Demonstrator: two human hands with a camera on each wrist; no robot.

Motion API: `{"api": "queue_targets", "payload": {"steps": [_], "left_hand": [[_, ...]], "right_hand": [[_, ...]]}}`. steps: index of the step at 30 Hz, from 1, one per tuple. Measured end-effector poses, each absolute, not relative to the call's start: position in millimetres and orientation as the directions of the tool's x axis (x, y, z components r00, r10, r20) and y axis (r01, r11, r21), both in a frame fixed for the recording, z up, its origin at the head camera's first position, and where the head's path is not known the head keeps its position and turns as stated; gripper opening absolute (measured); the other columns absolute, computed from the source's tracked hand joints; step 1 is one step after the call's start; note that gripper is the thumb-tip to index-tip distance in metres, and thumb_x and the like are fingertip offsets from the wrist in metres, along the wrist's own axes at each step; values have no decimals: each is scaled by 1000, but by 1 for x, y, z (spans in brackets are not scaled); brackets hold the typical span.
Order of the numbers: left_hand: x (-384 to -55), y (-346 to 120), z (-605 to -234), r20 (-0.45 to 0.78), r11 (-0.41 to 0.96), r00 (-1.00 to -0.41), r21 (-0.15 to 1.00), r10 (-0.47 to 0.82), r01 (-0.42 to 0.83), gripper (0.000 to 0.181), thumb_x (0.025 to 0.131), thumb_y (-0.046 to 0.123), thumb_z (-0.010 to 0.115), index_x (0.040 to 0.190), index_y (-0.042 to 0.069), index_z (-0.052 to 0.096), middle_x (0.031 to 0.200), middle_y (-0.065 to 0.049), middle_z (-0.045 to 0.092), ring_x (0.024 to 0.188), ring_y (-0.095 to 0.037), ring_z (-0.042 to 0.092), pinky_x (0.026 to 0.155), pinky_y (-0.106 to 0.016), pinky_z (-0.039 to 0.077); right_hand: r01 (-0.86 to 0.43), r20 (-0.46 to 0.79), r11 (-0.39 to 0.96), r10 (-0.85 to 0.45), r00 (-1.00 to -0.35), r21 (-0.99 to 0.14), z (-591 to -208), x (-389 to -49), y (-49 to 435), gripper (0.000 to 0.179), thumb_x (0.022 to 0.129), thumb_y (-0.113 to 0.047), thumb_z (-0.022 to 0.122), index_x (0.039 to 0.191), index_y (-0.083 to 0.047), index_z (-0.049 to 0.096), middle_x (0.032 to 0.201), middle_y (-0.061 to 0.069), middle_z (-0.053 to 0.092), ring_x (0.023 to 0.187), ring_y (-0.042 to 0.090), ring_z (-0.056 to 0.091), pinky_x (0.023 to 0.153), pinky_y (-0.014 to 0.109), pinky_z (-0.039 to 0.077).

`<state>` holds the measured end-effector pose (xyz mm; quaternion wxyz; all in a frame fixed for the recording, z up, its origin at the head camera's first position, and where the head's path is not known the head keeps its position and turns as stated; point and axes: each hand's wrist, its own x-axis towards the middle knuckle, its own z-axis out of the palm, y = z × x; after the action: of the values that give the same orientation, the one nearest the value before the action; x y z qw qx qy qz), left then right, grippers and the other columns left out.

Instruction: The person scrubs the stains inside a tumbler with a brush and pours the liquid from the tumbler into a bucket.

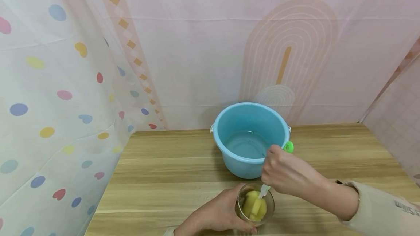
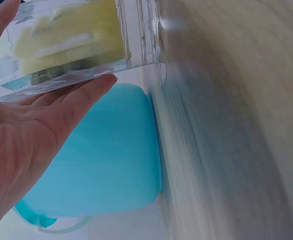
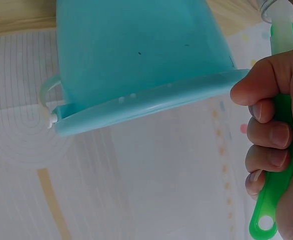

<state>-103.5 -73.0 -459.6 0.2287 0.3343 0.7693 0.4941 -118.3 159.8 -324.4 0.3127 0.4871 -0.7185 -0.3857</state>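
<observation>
My left hand point(image 1: 226, 210) holds a clear drinking glass point(image 1: 240, 207) from its left side, close to the tabletop. Fingers lie along the wall of the glass point(image 2: 136, 30) in the left wrist view. Inside the glass is the yellow sponge head of a cup brush point(image 1: 255, 207). My right hand point(image 1: 288, 172) grips the brush's green handle point(image 3: 281, 165), fingers curled round it and thumb along it. The handle slants from the glass up to the right, with its ring end above the fist. Part of the handle is hidden by the right hand.
A light blue bucket point(image 1: 241, 159) with water point(image 1: 246, 145) in its bottom stands just behind the hands. Its white bail handle point(image 3: 46, 95) hangs at the rim. The wooden table point(image 1: 164, 177) meets patterned curtains point(image 1: 183, 65) at the back and left.
</observation>
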Motion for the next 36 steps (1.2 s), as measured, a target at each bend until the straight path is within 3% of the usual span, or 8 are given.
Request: {"api": "queue_targets", "payload": {"steps": [8,17,28,36], "left_hand": [[-104,-72,-461,-4,290,-671,903,741,315,86,79,36,95,147,13,48,135,12,60,122,-4,57,104,-26,48],[-106,-73,-459,-19,297,-670,905,742,303,85,80,34,94,148,17,47,138,10,59,124,-4,55,105,-27,47],[-104,-73,-460,-26,302,-676,907,736,294,88,80,34,95,150,12,46,140,8,58,120,-3,56,103,-25,47],[-106,-73,-460,-21,275,-662,919,749,282,85,81,30,94,149,12,47,133,11,60,113,-2,60,99,-23,49]], "right_hand": [[-469,82,239,-940,-331,850,-321,-111,170,28,71,-3,50,57,-14,29,50,1,30,51,13,26,60,27,22],[-442,108,250,-941,-321,862,-314,-100,170,21,74,15,39,59,0,40,52,12,44,51,19,33,60,27,24],[-432,153,265,-949,-277,862,-311,-97,164,23,66,19,42,58,3,28,49,13,36,50,17,30,60,26,23],[-426,139,246,-954,-267,871,-306,-100,156,27,70,14,46,58,-2,28,50,8,32,51,13,27,61,26,21]]}}
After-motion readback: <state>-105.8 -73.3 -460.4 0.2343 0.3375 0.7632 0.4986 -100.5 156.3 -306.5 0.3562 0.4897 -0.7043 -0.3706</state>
